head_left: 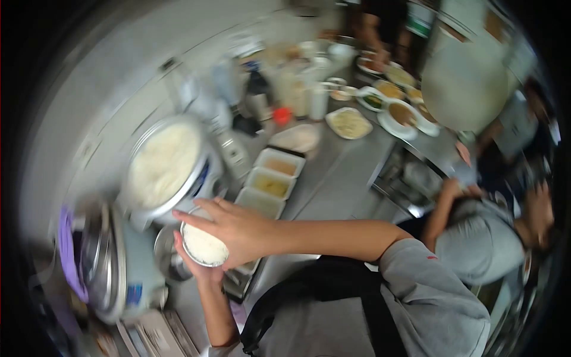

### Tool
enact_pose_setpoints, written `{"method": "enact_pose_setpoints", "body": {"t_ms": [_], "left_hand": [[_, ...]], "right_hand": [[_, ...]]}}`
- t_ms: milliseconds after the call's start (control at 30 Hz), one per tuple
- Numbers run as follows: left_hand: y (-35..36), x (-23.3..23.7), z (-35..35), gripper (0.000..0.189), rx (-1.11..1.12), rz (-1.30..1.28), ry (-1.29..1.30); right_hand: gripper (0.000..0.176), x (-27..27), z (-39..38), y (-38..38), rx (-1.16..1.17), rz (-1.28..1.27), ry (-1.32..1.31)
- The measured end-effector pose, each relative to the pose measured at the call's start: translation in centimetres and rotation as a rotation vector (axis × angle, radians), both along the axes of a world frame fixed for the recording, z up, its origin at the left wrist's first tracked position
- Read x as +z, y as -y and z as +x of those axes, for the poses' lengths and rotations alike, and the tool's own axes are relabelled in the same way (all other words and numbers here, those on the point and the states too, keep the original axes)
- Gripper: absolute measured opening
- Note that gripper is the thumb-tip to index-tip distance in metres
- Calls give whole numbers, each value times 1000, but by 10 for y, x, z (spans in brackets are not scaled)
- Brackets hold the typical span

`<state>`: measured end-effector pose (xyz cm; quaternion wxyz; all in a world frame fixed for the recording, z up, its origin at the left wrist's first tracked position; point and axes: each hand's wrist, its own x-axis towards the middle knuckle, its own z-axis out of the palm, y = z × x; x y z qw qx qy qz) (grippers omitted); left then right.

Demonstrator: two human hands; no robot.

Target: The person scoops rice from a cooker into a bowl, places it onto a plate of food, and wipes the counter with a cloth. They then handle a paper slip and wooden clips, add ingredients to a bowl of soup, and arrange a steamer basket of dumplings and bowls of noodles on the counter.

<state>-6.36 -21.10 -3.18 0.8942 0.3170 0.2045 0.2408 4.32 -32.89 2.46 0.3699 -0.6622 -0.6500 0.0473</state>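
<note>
A small metal bowl (205, 243) packed with white rice is held between my two hands. My left hand (202, 269) is closed around its lower side, partly hidden by the bowl. My right hand (238, 229) lies across the bowl's upper rim, with fingers stretched over its edge and gripping it. Just beyond my hands stands an open rice cooker (208, 178) full of white rice. Another metal bowl (168, 253) sits to the left, close beside my hands.
A lidded cooker (137, 273) with a purple cloth (69, 256) stands at left. A rack of food containers (262, 199) lies on the steel counter (333, 190). Plates of food (392, 119) stand farther back. Co-workers (476, 238) are at right and at the back.
</note>
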Motion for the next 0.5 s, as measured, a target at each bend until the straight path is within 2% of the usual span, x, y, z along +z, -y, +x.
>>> {"method": "enact_pose_setpoints", "body": {"t_ms": [100, 133, 167, 200, 233, 267, 300, 367, 433, 500], "left_hand": [[16, -15, 41, 71, -280, 12, -83], [19, -12, 51, 77, -307, 202, -172], [-42, -56, 60, 78, -578, 211, -129], [-97, -25, 71, 70, -532, 971, -405], [-127, 3, 79, 69, -358, 1179, -510], [-162, 26, 84, 68, -165, 1281, -570], [-200, 46, 84, 66, -9, 1390, -627], [-255, 77, 82, 64, 191, 1595, -736], [-299, 92, 81, 61, 295, 1759, -871], [-332, 98, 85, 59, 322, 1879, -1003]], "right_hand": [[114, -18, 28, 42, -192, 29, 51], [113, -24, 36, 57, -241, 39, 73], [113, -32, 40, 74, -320, 112, 51], [113, -33, 49, 96, -393, 101, -12], [112, -33, 53, 117, -441, 94, -82], [112, -37, 57, 132, -463, 90, -159], [113, -57, 67, 141, -559, -35, -208], [114, -70, 73, 170, -784, -193, -212], [115, -121, 93, 190, -944, -244, -135], [116, -142, 106, 205, -1024, -384, -187]]}}
